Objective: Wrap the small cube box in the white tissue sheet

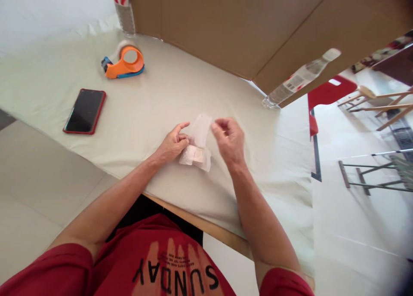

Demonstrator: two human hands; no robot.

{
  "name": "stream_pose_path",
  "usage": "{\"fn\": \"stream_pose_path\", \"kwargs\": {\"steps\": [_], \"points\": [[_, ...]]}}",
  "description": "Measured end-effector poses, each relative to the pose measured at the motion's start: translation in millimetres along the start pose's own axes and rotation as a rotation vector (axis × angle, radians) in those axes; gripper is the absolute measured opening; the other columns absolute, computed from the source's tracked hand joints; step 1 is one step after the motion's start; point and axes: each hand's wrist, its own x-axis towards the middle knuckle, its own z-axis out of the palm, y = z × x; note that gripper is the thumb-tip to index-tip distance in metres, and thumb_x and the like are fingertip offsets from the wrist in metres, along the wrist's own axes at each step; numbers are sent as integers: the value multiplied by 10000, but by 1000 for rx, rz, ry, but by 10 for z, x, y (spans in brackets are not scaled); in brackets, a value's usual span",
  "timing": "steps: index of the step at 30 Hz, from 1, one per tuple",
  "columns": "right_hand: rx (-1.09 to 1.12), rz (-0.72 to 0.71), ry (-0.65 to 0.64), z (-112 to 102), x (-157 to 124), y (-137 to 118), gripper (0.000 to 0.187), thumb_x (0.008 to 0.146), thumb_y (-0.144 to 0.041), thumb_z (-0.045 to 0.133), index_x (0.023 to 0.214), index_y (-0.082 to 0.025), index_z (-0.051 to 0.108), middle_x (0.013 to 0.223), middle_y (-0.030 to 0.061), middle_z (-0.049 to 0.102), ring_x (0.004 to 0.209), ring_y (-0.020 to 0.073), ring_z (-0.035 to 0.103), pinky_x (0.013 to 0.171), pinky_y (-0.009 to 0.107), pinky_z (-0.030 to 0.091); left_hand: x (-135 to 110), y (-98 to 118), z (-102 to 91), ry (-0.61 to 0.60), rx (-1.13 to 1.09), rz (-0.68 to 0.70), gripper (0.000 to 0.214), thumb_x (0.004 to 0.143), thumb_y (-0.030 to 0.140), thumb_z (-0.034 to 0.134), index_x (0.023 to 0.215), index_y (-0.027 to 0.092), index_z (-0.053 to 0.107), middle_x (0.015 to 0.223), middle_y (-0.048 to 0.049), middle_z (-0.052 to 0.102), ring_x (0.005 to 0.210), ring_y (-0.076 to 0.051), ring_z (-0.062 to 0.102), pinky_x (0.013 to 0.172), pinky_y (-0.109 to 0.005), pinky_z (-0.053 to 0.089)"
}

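A small pale object [197, 154], partly wrapped in a translucent white plastic sheet that looks like bubble wrap [201, 130], lies on the cloth in front of me. One flap of the sheet stretches away from me; another part sticks out on the right. My left hand [174, 144] pinches the left side of the wrap between thumb and fingers, its index finger extended. Just right of the upper flap is my right hand [229, 140], fingers curled and slightly blurred. Whether its fingertips hold anything is too unclear to see.
An orange and blue tape dispenser [128, 64] and a red-cased phone [85, 111] are on the left of the covered table [155, 94]. A large cardboard panel [219, 29] stands behind, with a plastic bottle [125, 14] at its left and another bottle [298, 81] at its right.
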Motion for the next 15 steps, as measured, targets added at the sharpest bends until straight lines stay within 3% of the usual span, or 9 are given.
{"fn": "stream_pose_path", "kwargs": {"steps": [4,7,10,13,15], "points": [[-183,-3,-124,150,-296,2,419,747,-460,741,1065,-204,644,1164,122,686,923,246,638,857,408,497,5,16,18,24,45,25,722,777,244,614,1459,120,413,755,19,662,619,-111,569,609,-231,433],[-207,60,-94,236,-295,139,188,833,-380,597,858,-200,647,922,83,714,820,225,631,839,399,490,14,-3,12,13,15,42,751,779,261,622,1480,112,399,713,37,631,594,-101,546,595,-221,417],[-31,202,-27,218,-228,287,231,851,-371,511,704,-215,596,671,22,644,659,182,588,708,338,494,52,-53,-27,57,-45,26,747,786,266,614,1482,115,390,703,39,617,584,-102,541,600,-226,431],[288,416,-3,155,-185,392,242,826,-425,532,745,-209,607,649,15,654,565,164,589,568,297,484,106,-109,-75,156,-2,18,682,797,272,587,1445,135,422,737,16,626,632,-129,582,636,-256,475],[416,491,-3,125,-178,436,274,816,-470,555,752,-207,598,648,21,660,536,166,603,528,291,482,124,-123,-89,250,115,83,603,808,297,584,1382,148,470,849,-25,654,731,-149,620,690,-277,504]]}}
